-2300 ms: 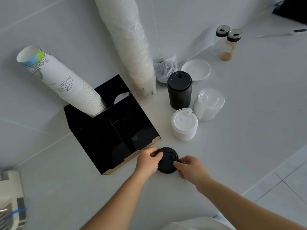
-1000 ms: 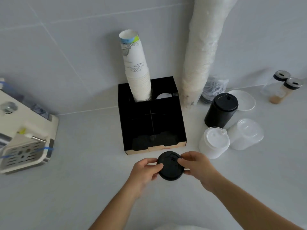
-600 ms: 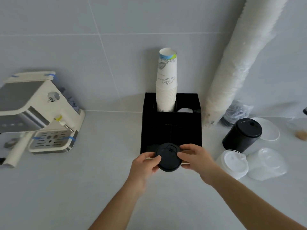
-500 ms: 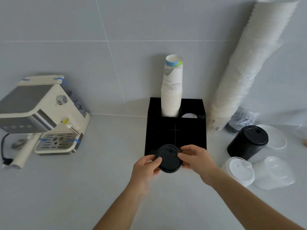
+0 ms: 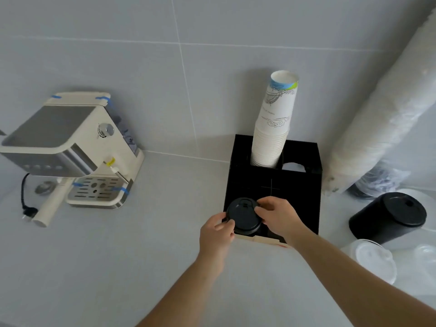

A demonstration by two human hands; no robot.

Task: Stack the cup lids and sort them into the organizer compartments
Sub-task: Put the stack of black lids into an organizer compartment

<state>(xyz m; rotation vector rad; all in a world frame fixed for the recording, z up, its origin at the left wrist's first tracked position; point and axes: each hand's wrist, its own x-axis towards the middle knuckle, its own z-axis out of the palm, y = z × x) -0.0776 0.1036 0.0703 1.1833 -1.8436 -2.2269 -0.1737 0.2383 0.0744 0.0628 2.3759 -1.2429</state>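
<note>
Hands were seen near the camera, over the grey counter (image 5: 118,267). The black lids (image 5: 243,215) were held between them, over the front left part of the organizer (image 5: 304,199). The left hand (image 5: 215,234) was curled on one edge, the right hand (image 5: 279,217) on the other. Behind, paper cups (image 5: 274,131) were stacked in the back left part. A coffee machine (image 5: 70,149) was set far left.

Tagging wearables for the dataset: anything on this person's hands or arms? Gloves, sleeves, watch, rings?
Nothing worn that shows. The left hand and right hand are bare, no gloves, and no rings or watch can be seen. Both forearms are uncovered down to the bottom edge of the picture: no sleeves, straps, cables or markings.
</note>
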